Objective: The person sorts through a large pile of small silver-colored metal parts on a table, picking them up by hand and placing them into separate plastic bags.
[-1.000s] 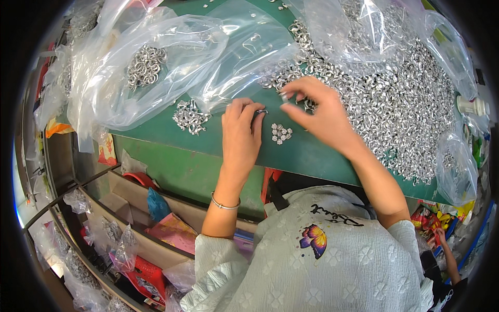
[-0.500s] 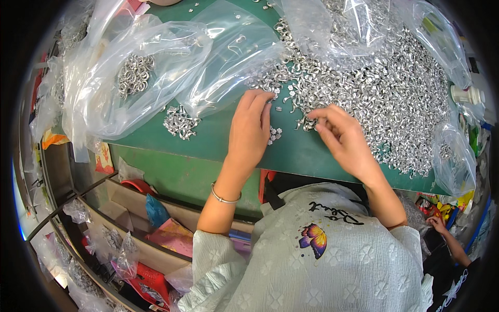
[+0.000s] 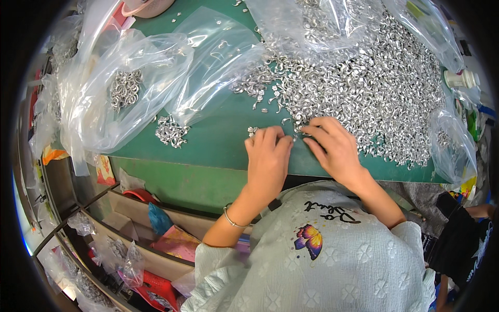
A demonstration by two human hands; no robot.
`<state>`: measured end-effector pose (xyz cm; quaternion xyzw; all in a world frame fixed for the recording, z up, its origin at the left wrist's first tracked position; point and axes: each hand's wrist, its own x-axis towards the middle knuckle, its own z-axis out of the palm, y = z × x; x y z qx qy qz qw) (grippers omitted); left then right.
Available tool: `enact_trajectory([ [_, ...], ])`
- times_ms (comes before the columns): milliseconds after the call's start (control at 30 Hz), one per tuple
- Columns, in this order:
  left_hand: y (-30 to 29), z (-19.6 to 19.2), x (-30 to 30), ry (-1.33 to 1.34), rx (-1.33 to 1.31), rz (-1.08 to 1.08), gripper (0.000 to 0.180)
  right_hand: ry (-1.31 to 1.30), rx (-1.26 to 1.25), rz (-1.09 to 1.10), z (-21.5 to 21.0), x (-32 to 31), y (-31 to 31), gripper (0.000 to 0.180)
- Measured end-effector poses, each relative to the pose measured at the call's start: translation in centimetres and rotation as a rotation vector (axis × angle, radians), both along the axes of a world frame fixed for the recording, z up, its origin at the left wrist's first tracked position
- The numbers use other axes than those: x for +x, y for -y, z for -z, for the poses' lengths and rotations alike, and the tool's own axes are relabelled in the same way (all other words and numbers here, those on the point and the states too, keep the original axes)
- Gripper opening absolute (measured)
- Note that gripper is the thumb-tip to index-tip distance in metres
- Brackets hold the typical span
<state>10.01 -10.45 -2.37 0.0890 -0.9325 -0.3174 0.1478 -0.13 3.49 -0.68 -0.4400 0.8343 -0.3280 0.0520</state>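
Observation:
A broad heap of small curved silver metal pieces (image 3: pixel 374 99) covers the right of the green table. My left hand (image 3: pixel 268 158) is closed near the table's front edge, its fingertips pinching a small silver piece (image 3: pixel 294 138). Facing it, my right hand (image 3: pixel 335 151) rests at the heap's near edge, thumb and forefinger slightly apart beside the loose pieces there. A few tiny silver bits (image 3: pixel 252 131) lie just behind my left fingers, partly covered by them. Further left sits a small separate pile of silver pieces (image 3: pixel 171 132).
Clear plastic bags (image 3: pixel 150 62) spread over the table's left, one with silver rings (image 3: pixel 126 88) inside. Another bag (image 3: pixel 322 26) lies over the heap. A pink bowl (image 3: pixel 148 6) stands at the far edge. Below left are shelves with a red basket (image 3: pixel 150 288). A person's dark sleeve shows lower right.
My left hand has moved right and nearer to me, toward my right hand. The right hand has shifted slightly nearer. The whole view has shifted a little.

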Motion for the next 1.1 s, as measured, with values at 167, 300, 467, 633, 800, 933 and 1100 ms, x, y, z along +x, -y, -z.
enact_trajectory([
  [167,-0.9,-0.2,1.1,0.002,0.078,-0.002,0.024,0.007,0.004,-0.088,0.3,0.0,-2.3,0.019],
  [300,-1.6,-0.1,-0.2,0.022,0.001,0.001,0.033,-0.062,-0.002,0.009,0.1,0.3,-2.0,0.018],
  [467,-1.6,-0.4,0.7,0.086,0.04,0.072,0.033,-0.088,0.0,-0.03,0.3,0.6,-2.8,0.016],
  [633,-2.2,-0.7,0.1,0.027,0.03,0.059,0.03,-0.163,0.078,0.05,0.0,0.0,-0.7,0.015],
  [800,-2.3,-0.2,1.1,0.039,0.129,0.133,0.031,-0.164,0.085,0.019,0.4,0.5,-2.3,0.018],
  [933,-2.8,-0.1,1.2,-0.005,0.227,0.065,0.033,-0.135,0.075,0.046,-0.3,0.9,-3.8,0.022],
  [1100,-3.3,-0.2,0.9,0.023,0.269,0.091,0.033,-0.112,0.128,-0.016,-0.1,1.8,-4.1,0.025],
])
